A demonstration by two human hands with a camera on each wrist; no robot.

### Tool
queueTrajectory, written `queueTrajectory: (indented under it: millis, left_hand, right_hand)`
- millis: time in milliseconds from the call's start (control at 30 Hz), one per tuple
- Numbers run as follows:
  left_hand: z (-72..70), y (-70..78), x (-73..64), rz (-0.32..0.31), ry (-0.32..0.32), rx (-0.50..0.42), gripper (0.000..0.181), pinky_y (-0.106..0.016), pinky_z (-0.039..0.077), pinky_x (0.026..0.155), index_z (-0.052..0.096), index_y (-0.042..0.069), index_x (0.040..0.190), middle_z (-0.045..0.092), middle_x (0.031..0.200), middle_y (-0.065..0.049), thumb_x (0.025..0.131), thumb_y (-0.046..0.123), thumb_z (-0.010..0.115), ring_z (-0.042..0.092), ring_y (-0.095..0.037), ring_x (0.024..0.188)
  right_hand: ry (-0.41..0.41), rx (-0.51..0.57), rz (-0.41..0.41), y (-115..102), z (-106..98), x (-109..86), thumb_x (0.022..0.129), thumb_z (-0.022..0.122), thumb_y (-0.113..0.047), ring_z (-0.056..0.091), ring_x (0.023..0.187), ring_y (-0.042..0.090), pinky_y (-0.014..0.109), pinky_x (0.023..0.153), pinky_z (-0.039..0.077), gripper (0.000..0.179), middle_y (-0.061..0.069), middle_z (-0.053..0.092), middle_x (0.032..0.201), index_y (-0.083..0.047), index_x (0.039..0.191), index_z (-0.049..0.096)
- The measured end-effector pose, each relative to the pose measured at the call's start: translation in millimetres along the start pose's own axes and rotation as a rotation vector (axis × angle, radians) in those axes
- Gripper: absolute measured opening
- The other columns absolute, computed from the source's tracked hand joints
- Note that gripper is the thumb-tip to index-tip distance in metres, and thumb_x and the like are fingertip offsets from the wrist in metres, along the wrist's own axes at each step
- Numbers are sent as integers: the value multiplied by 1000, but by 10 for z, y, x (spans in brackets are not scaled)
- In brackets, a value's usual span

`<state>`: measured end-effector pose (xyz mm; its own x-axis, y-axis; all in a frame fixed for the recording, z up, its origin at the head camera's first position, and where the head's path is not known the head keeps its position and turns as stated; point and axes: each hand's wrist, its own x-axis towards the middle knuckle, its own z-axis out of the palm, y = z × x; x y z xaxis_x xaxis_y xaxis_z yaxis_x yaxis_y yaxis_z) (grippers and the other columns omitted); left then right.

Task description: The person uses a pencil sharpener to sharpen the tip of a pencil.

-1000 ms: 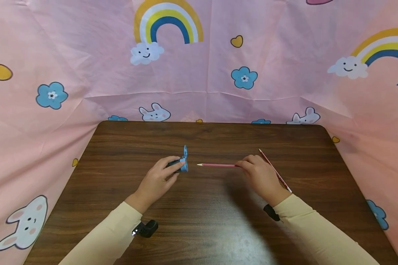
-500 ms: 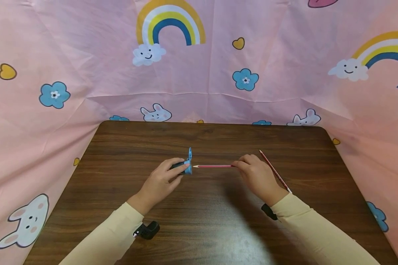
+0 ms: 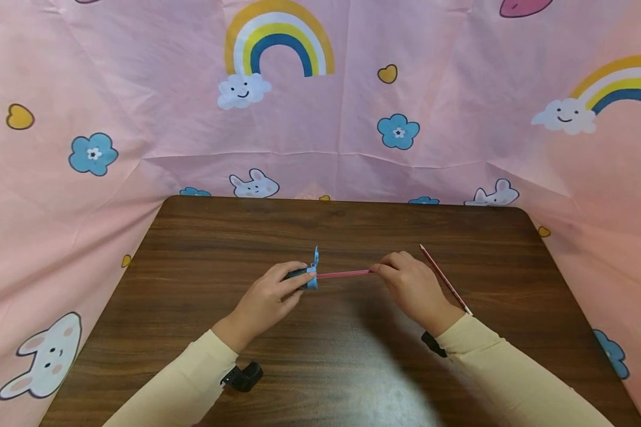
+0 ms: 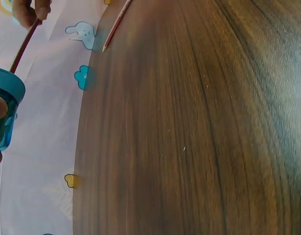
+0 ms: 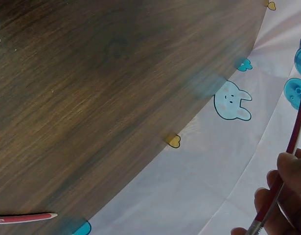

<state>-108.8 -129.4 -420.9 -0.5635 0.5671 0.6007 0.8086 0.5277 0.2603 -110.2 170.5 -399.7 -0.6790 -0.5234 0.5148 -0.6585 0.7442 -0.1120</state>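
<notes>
My left hand (image 3: 267, 299) grips a blue pencil sharpener (image 3: 312, 280) with a see-through body and a flip lid (image 3: 316, 256) standing up. A red striped pencil (image 3: 344, 274) runs from the sharpener's mouth to my right hand (image 3: 413, 290), which pinches it between thumb and fingers. The pencil's point is hidden inside the sharpener. In the right wrist view the silvery back end of the held pencil (image 5: 297, 127) shows below the fingers. The left wrist view catches the sharpener's round blue rim (image 4: 8, 82) with the pencil slanting out.
A second red pencil (image 3: 446, 279) with a white end lies on the dark wooden table (image 3: 320, 385), just right of my right hand. Behind the table hangs a pink cloth (image 3: 342, 130) printed with rainbows, flowers and rabbits.
The sharpener in my left hand has moved right, and the held pencil has moved slightly left. The pencil's point, visible outside before, is now inside the sharpener. The second pencil has stayed put.
</notes>
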Motion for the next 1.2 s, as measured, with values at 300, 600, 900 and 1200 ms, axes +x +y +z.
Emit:
queueTrajectory:
  millis: [300, 600, 900, 1200]
  left_hand:
    - [21, 31, -6, -8, 4, -26, 44, -33, 57, 76, 70, 5, 116, 59, 117, -14, 74, -5, 79, 60, -27, 104]
    - [13, 49, -25, -15, 13, -36, 45, -34, 57, 78, 69, 5, 117, 59, 117, -14, 75, -7, 78, 60, -28, 105]
    - [9, 50, -35, -30, 28, -27, 45, -36, 57, 81, 70, 6, 116, 60, 117, -13, 73, -6, 79, 60, -28, 106]
    - [-14, 66, -67, -66, 39, -59, 47, -35, 58, 76, 69, 6, 118, 60, 117, -13, 73, -6, 80, 60, -27, 105]
  right_hand:
    - [6, 4, -22, -33, 21, 1, 73, 80, 3, 56, 75, 17, 28, 53, 47, 30, 1, 62, 86, -13, 97, 75]
    - [-23, 13, 50, -124, 32, -15, 77, 78, -1, 55, 76, 17, 26, 52, 46, 23, 0, 63, 88, -12, 97, 76]
    - [-26, 42, 76, -154, 32, -30, 80, 77, -5, 57, 78, 17, 27, 56, 50, 17, 0, 65, 87, -11, 96, 76]
    - [103, 29, -91, -105, 112, -95, 74, 79, 2, 56, 73, 15, 27, 52, 48, 24, 0, 62, 86, -10, 94, 74]
